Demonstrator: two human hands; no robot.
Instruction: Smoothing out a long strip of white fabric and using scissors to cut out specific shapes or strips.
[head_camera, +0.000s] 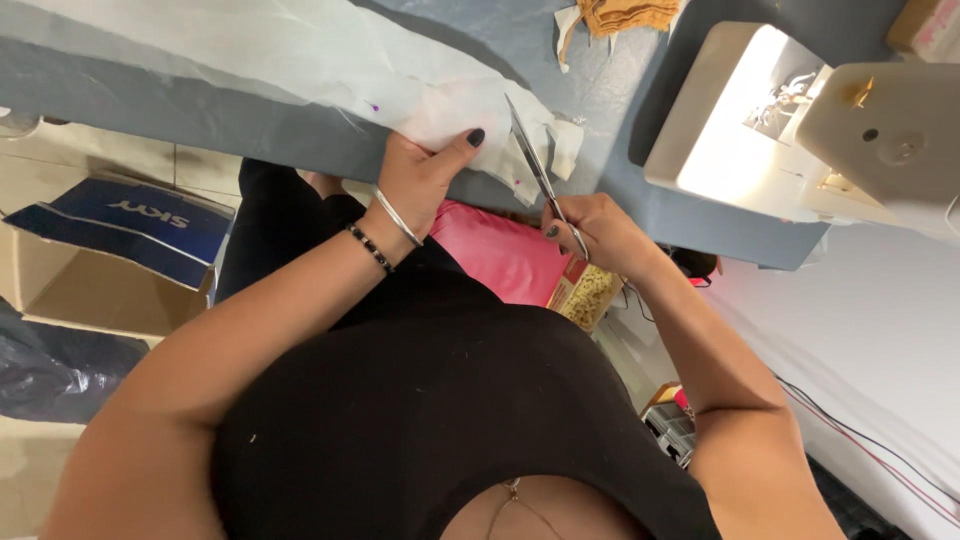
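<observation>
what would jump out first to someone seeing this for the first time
The scissors in the right hand, blades open against the edge of the white fabric at mid-frame. The left hand, with dark nails and bangles, pins that fabric to the grey table. At upper right, a white sewing machine glows under its lamp.
</observation>
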